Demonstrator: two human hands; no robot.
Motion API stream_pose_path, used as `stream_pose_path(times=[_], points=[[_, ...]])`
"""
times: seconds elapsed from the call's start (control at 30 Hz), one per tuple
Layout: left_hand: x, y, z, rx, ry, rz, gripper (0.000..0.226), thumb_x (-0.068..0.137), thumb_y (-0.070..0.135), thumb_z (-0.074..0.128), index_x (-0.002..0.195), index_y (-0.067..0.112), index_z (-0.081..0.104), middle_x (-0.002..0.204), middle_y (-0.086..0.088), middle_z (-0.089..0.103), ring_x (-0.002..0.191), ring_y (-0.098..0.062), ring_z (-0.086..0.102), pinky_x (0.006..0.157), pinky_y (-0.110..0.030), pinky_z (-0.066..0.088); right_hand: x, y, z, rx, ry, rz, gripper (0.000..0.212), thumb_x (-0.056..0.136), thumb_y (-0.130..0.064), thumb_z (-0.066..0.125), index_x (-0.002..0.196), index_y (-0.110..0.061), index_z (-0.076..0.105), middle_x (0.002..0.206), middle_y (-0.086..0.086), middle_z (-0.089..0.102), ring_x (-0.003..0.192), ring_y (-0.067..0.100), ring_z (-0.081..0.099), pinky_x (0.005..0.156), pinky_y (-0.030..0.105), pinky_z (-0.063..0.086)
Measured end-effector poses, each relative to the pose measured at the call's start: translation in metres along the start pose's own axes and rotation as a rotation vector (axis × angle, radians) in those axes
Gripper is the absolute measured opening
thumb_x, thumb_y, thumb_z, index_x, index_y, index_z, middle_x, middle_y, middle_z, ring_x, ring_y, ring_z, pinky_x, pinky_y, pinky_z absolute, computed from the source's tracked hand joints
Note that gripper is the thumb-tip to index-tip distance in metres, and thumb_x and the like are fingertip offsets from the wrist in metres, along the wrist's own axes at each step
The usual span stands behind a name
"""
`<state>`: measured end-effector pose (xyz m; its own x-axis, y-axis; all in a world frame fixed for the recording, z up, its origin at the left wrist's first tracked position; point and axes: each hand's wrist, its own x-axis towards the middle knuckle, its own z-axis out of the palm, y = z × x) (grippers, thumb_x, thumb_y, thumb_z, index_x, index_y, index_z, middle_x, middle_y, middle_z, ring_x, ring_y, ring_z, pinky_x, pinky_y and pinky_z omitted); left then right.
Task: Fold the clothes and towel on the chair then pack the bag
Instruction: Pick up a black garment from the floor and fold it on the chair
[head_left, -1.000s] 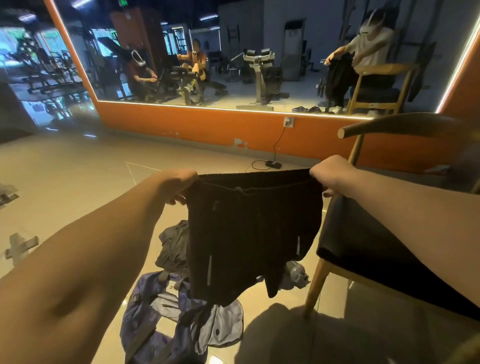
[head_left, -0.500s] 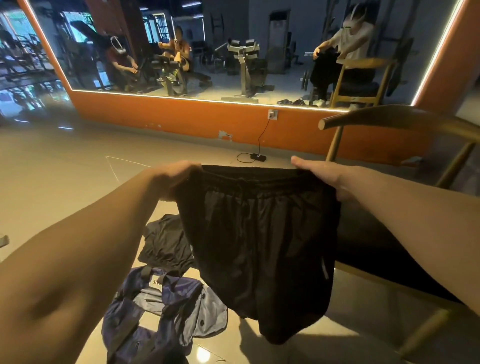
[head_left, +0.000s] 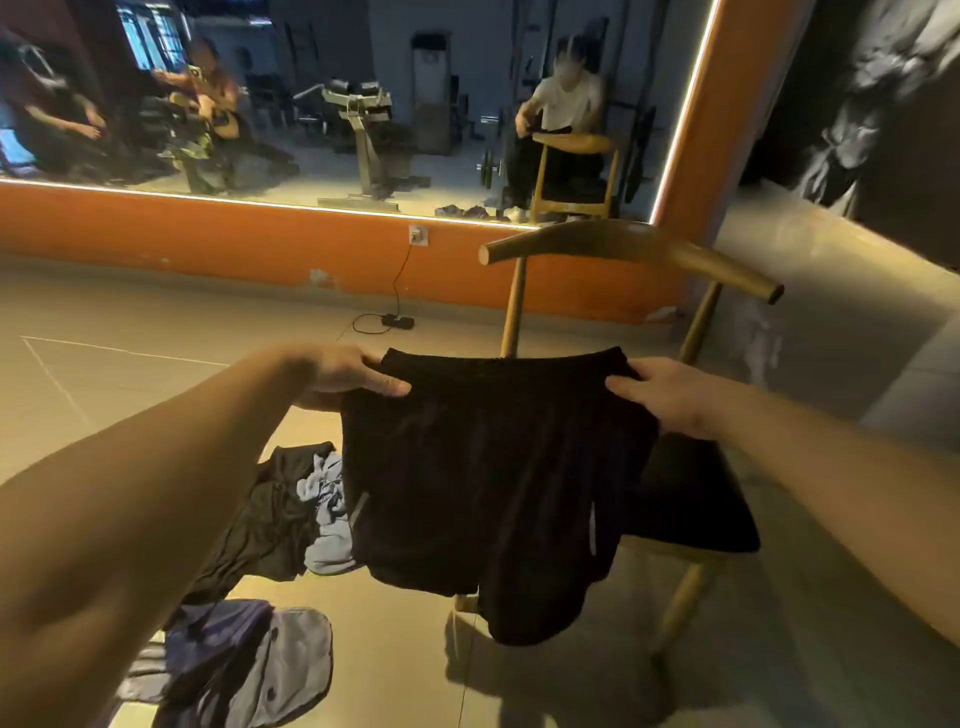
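Note:
A pair of black shorts (head_left: 483, 483) hangs spread out by its waistband in front of me. My left hand (head_left: 345, 371) grips the waistband's left end and my right hand (head_left: 670, 395) grips its right end. The shorts hang over the front of the wooden chair (head_left: 623, 249), partly hiding its black seat (head_left: 696, 504). On the floor to the left lie a dark garment (head_left: 265, 525) and a light blue towel (head_left: 327, 519). A navy and grey bag (head_left: 244, 665) lies open on the floor at lower left.
A large mirror (head_left: 311, 104) with an orange wall strip below it fills the back, showing gym machines and people. A black power cord and plug block (head_left: 397, 322) lie on the floor by the wall. A grey ledge runs along the right.
The shorts and both hands have moved right, from above the bag to over the chair seat. My view has swung right, so the chair is now in the middle.

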<state>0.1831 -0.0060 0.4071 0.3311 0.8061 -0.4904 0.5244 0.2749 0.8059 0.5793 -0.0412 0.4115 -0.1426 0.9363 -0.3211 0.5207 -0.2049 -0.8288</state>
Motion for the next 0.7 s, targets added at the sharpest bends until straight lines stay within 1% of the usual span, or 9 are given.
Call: stream_pose_path(times=[0.07, 0.17, 0.27, 0.33, 0.4, 0.5, 0.57, 0.63, 0.7], points=[[0.021, 0.017, 0.011, -0.007, 0.067, 0.035, 0.049, 0.081, 0.017, 0.080, 0.125, 0.001, 0.065, 0.121, -0.014, 0.073, 0.118, -0.030, 0.068, 0.116, -0.048, 0.041, 0.000, 0.008, -0.020, -0.071, 0.061, 0.010, 0.021, 0.107, -0.028, 0.048, 0.115, -0.016, 0.063, 0.111, 0.008, 0.070, 0.099, 0.020, 0.068, 0.077, 0.031, 0.054], [0.057, 0.043, 0.025, -0.002, 0.188, 0.039, 0.033, 0.093, 0.004, 0.066, 0.125, -0.003, 0.063, 0.117, -0.013, 0.074, 0.118, -0.030, 0.066, 0.115, -0.046, 0.042, 0.003, 0.015, -0.054, -0.169, 0.117, 0.040, 0.024, 0.105, -0.038, 0.050, 0.107, -0.020, 0.066, 0.111, 0.009, 0.070, 0.099, 0.023, 0.068, 0.090, 0.039, 0.055], [0.095, 0.069, 0.042, 0.065, 0.246, 0.040, 0.029, 0.093, 0.010, 0.067, 0.120, 0.000, 0.066, 0.115, -0.013, 0.073, 0.116, -0.032, 0.065, 0.112, -0.047, 0.045, 0.014, 0.027, -0.091, -0.110, 0.150, 0.136, 0.034, 0.104, -0.039, 0.053, 0.121, -0.013, 0.066, 0.114, 0.011, 0.070, 0.099, 0.027, 0.070, 0.080, 0.037, 0.058], [0.122, 0.084, 0.056, 0.185, 0.333, 0.098, 0.026, 0.092, 0.019, 0.072, 0.116, 0.008, 0.071, 0.114, -0.009, 0.072, 0.112, -0.029, 0.064, 0.109, -0.048, 0.046, 0.032, 0.038, -0.112, -0.193, 0.241, 0.135, 0.047, 0.103, -0.043, 0.054, 0.137, -0.012, 0.058, 0.130, 0.010, 0.063, 0.112, 0.029, 0.064, 0.088, 0.036, 0.052], [0.152, 0.097, 0.072, 0.276, 0.407, 0.149, 0.029, 0.091, 0.028, 0.076, 0.116, 0.012, 0.072, 0.110, -0.007, 0.072, 0.108, -0.026, 0.066, 0.105, -0.047, 0.050, 0.054, 0.051, -0.128, -0.292, 0.382, 0.087, 0.055, 0.104, -0.043, 0.052, 0.147, -0.010, 0.048, 0.143, 0.010, 0.054, 0.127, 0.030, 0.053, 0.094, 0.032, 0.040], [0.206, 0.104, 0.089, 0.408, 0.519, 0.121, 0.028, 0.089, 0.037, 0.077, 0.103, 0.013, 0.072, 0.094, -0.005, 0.071, 0.088, -0.021, 0.068, 0.082, -0.038, 0.057, 0.089, 0.073, -0.140, -0.412, 0.526, 0.086, 0.051, 0.101, -0.046, 0.056, 0.142, -0.016, 0.055, 0.142, 0.010, 0.052, 0.132, 0.034, 0.046, 0.099, 0.037, 0.037], [0.240, 0.106, 0.096, 0.475, 0.601, 0.066, 0.032, 0.087, 0.041, 0.079, 0.094, 0.011, 0.069, 0.085, -0.005, 0.068, 0.076, -0.019, 0.065, 0.068, -0.035, 0.054, 0.115, 0.094, -0.146, -0.529, 0.604, 0.123, 0.050, 0.097, -0.052, 0.059, 0.137, -0.022, 0.061, 0.145, 0.013, 0.051, 0.135, 0.035, 0.044, 0.106, 0.043, 0.038], [0.273, 0.105, 0.103, 0.468, 0.664, 0.039, 0.035, 0.084, 0.039, 0.082, 0.093, 0.009, 0.066, 0.086, -0.007, 0.067, 0.070, -0.019, 0.062, 0.064, -0.036, 0.051, 0.142, 0.116, -0.150, -0.511, 0.626, 0.160, 0.046, 0.097, -0.051, 0.060, 0.131, -0.021, 0.065, 0.131, 0.009, 0.063, 0.120, 0.031, 0.058, 0.100, 0.044, 0.048], [0.306, 0.103, 0.108, 0.428, 0.697, 0.024, 0.034, 0.085, 0.035, 0.082, 0.097, 0.009, 0.064, 0.086, -0.007, 0.065, 0.067, -0.017, 0.058, 0.058, -0.033, 0.047, 0.168, 0.135, -0.149, -0.432, 0.643, 0.199, 0.036, 0.095, -0.050, 0.061, 0.116, -0.022, 0.070, 0.105, 0.003, 0.070, 0.094, 0.025, 0.067, 0.084, 0.042, 0.055]])
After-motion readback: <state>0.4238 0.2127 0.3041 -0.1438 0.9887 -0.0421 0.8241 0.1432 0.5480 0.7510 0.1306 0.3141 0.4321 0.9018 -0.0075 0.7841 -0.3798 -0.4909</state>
